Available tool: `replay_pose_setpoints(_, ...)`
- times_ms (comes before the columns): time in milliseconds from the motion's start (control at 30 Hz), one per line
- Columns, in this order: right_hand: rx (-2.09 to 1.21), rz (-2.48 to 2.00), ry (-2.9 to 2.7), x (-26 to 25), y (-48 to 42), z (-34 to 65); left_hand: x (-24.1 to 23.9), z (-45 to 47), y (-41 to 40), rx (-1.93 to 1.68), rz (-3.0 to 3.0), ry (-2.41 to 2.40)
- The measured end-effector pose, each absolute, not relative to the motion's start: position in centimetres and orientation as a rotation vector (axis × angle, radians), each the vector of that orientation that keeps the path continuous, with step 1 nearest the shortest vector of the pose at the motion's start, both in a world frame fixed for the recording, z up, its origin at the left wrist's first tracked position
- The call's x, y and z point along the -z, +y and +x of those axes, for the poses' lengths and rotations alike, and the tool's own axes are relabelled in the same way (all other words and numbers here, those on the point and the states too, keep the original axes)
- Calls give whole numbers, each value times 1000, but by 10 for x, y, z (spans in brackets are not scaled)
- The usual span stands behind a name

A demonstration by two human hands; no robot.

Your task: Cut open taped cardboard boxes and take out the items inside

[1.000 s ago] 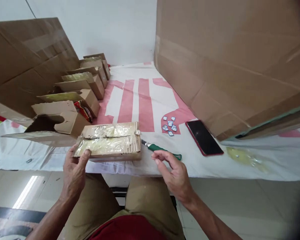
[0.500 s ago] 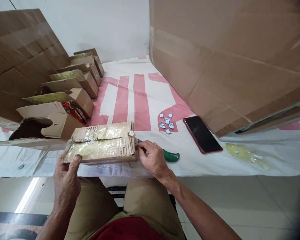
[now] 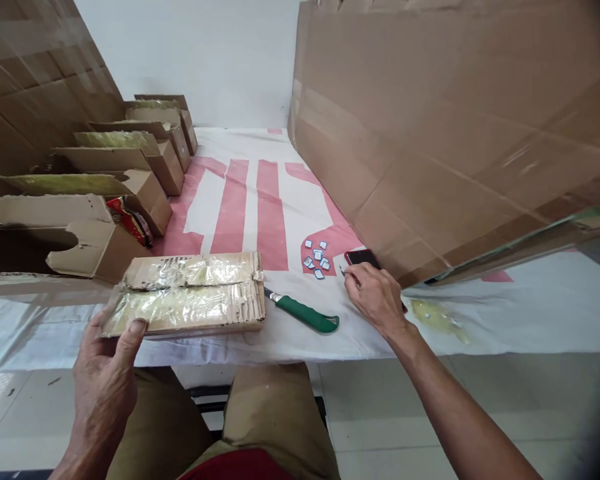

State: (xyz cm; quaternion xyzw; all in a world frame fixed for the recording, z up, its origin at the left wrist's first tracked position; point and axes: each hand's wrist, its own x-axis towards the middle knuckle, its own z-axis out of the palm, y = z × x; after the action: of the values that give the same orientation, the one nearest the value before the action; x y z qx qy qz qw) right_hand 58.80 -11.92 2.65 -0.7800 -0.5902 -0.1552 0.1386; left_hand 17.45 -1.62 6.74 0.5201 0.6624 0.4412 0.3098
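A flat cardboard box (image 3: pixel 190 297) with shiny tape across its closed flaps lies at the table's near edge. My left hand (image 3: pixel 105 380) holds its left end, thumb on top. My right hand (image 3: pixel 375 297) rests over a red-edged phone (image 3: pixel 363 257), fingers curled with something small pinched at the fingertips; I cannot tell what. Several small white and blue tags (image 3: pixel 316 257) lie just left of that hand. A green-handled knife (image 3: pixel 303 312) lies between the box and my right hand, untouched.
A row of open small cardboard boxes (image 3: pixel 130 173) runs along the left, one with red packets (image 3: pixel 127 220) inside. A big cardboard carton (image 3: pixel 455 133) fills the right side. The cloth (image 3: pixel 250 200) is white with red stripes. A yellowish tape scrap (image 3: pixel 437 319) lies right of my hand.
My right hand left the box's right end and the knife and moved right onto the phone. My left hand stayed on the box's left end. The view shifted right.
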Motion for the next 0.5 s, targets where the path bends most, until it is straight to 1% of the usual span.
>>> replay_pose_setpoints(100,427,-2291,-1903,-21,-107,589,-67,176,-16,-1184,1355,1749)
replay_pose_setpoints(233,303,-2247,-2085,-17,-100,586,-70,180,-17,-1177,1361,1784)
replay_pose_setpoints(333,199,-2221,-2180,-24,-104,594,-67,179,-17,-1183,1370,1743)
replay_pose_setpoints(400,162,-2211,-2106,-35,-111,601,-64,176,-15,-1209,1365,1703)
replay_pose_setpoints(500,184,-2146,-1714,-52,-125,595,-60,169,-12,-1231,1357,1599)
